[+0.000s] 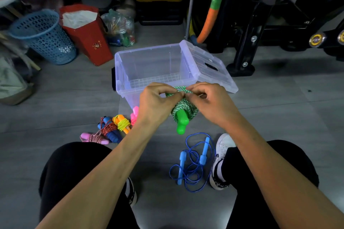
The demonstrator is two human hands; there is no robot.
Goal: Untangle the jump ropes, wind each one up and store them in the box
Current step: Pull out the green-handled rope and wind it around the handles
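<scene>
I hold a green jump rope [183,112] in the air just in front of the clear plastic box [154,65]. Its green-and-white cord is wound around the green handles, which hang downward. My left hand [158,101] and my right hand [209,101] both pinch the cord's top loop between fingertips. On the floor lies a loose blue jump rope [193,163] with light blue handles, near my right shoe. To the left lie wound ropes: a yellow-corded rope with orange handles [122,122], a blue-handled rope with red cord [110,130], a pink-handled rope [93,137], and another pink handle [134,116] behind my left wrist.
The box's lid [210,67] leans against its right side. A blue mesh basket [44,37], a red paper bag [85,31] and a plastic bag of items [120,28] stand at the back left. Black exercise equipment [270,24] fills the back right. My knees frame the grey floor [279,98].
</scene>
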